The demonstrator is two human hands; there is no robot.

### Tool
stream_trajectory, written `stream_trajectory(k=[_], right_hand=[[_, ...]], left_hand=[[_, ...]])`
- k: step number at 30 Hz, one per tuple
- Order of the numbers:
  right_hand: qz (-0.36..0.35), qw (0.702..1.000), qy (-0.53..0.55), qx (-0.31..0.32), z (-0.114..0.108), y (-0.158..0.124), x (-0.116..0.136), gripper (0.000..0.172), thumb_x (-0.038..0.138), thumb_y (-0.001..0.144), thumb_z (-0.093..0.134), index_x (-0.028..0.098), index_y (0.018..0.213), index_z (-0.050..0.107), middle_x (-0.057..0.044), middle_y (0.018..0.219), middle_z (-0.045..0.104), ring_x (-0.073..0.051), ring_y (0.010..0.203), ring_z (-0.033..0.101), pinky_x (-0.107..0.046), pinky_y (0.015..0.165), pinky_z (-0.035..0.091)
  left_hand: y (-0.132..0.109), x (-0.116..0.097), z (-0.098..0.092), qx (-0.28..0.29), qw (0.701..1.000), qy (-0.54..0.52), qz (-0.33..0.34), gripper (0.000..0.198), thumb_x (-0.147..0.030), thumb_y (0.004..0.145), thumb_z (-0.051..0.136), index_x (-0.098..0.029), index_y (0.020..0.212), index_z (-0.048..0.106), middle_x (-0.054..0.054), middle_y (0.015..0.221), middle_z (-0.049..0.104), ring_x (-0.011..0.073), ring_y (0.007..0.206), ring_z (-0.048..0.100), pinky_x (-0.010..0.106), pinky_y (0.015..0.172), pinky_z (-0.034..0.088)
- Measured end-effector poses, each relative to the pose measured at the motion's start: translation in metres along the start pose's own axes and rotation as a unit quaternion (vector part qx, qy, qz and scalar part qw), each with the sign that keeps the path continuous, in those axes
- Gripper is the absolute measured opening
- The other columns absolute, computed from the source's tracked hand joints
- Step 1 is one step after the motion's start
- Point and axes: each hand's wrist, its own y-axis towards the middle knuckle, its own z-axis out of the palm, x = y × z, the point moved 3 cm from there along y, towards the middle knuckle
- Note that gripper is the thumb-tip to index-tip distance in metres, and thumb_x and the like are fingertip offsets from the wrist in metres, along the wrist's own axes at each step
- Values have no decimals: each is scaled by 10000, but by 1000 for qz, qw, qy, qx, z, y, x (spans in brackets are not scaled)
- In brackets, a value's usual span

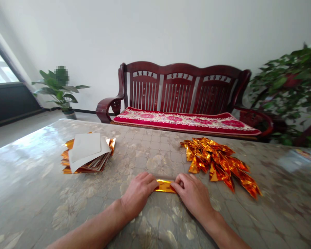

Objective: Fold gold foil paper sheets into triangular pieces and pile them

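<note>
Gold foil strip [165,186] — L hand [138,192] & R hand [190,193] pinching its ends, palms down.

From where I sit, the gold foil strip [165,186] right in front of me looks thin, smooth and mirror-glossy, and the folded foil pieces [214,162] at 1 o'clock share that bright metallic sheen, creased into sharp facets. At 11 o'clock the stacked foil sheets [93,166] lie under matt white paper [85,148]. The tabletop [145,152] has a glossy, clear plastic-looking cover over a patterned surface. Farther out at 12 o'clock, the bench [186,86] is polished dark red wood, with a soft woven cloth cushion [181,121] on its seat
</note>
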Motion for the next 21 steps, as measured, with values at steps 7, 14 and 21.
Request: stream_trajectory(k=[7,14,21], right_hand=[[-7,1000,3,-2,0,0,0,164,310,858,660,240,722,602,16,742,659,-188,744,566,-291,654,329],[-28,999,-11,-16,1,-3,-1,133,285,888,627,240,763,615,14,769,665,-187,758,568,-292,672,324],[-37,999,-21,-22,2,-3,-1,129,266,906,602,240,780,610,11,779,663,-192,765,566,-302,677,312]], left_hand=[[-1,-3,-2,25,998,1,53,206,-245,974,520,-246,1151,625,33,1046,671,193,973,586,311,871,459],[-3,-3,-2,12,998,0,67,242,-241,978,517,-252,1205,599,42,1120,659,193,1013,588,328,897,477],[-2,-5,-3,15,991,9,133,243,-264,1004,456,-239,1212,579,35,1131,656,188,1016,593,335,898,476]])
